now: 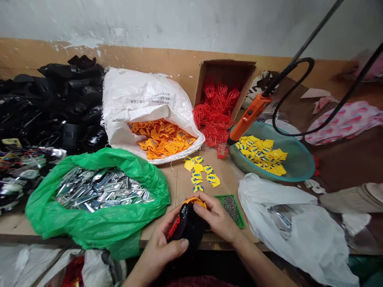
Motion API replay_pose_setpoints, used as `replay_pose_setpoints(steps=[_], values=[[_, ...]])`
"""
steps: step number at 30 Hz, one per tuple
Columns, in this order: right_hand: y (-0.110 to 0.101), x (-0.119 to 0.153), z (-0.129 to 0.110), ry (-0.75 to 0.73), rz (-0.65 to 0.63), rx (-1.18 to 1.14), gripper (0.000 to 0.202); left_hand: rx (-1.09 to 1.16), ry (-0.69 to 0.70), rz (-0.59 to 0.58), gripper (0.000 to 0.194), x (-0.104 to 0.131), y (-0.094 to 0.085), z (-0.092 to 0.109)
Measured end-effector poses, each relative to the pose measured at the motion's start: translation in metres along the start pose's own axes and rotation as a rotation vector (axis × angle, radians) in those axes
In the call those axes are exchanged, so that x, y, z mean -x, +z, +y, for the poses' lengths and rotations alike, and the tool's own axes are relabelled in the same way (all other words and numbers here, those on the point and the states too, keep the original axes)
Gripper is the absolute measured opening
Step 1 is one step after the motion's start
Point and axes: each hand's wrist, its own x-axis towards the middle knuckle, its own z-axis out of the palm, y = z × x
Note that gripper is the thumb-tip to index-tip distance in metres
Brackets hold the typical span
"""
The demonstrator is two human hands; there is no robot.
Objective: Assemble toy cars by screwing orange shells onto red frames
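Close to the table's front edge, a black plastic housing [193, 231] with a red strip and white marking on its left side sits between my hands. My left hand [167, 243] is closed around its left side, thumb along the lower part. Fingers of my right hand [220, 217] press an orange plastic piece [188, 200] against the housing's top end. The fingers partly cover that piece, so I cannot tell whether it is attached. Just beyond my hands lie several yellow pieces with blue labels [197, 177]. A green tray of small screws [241, 219] is beside my right hand.
An orange electric screwdriver [249, 117] hangs at right above a teal basin [302, 165] of yellow pieces. Behind stand a white sack [143, 87] of orange pieces and a cardboard box [201, 79] of red cages. A green bag [98, 223] holds metal strips; black housings [72, 95] pile left.
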Motion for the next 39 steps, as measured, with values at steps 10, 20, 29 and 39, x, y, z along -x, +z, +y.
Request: replay_pose_setpoints(steps=[10, 20, 29, 39], values=[[0.011, 0.005, -0.011, -0.007, 0.13, 0.236, 0.007, 0.137, -0.056, 0.01, 0.069, 0.004, 0.007, -0.009], [0.019, 0.007, -0.017, -0.004, 0.196, 0.329, 0.011, 0.191, -0.105, 0.033, 0.072, 0.009, 0.006, -0.009], [0.022, 0.009, -0.017, -0.056, 0.134, 0.223, 0.009, -0.001, -0.046, -0.084, 0.083, 0.013, -0.009, -0.011], [0.016, 0.014, -0.005, 0.028, 0.344, -0.144, 0.031, -0.957, 0.45, 0.174, 0.076, 0.005, -0.008, -0.001]])
